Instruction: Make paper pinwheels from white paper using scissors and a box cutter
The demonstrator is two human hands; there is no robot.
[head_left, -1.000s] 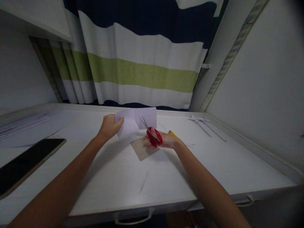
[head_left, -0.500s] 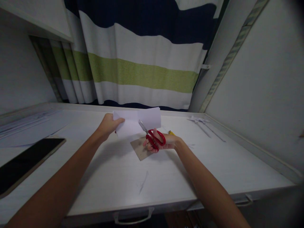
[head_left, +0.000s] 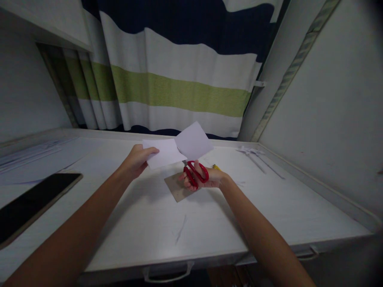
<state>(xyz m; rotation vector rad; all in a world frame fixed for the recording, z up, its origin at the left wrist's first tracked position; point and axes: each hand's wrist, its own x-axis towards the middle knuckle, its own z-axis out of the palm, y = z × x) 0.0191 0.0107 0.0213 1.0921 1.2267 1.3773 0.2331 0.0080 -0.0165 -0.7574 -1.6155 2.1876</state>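
Crosswise, white paper (head_left: pixel 166 152) runs from the pinching left hand (head_left: pixel 138 160) over the blades of red scissors (head_left: pixel 194 173) the right hand (head_left: pixel 211 178) holds.

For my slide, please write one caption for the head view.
Over a white desk, the left hand holds white paper; the right hand holds red-handled scissors.

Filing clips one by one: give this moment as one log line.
left hand: holds white paper; right hand: holds red-handled scissors, blades mostly hidden; desk: brownish card, phone
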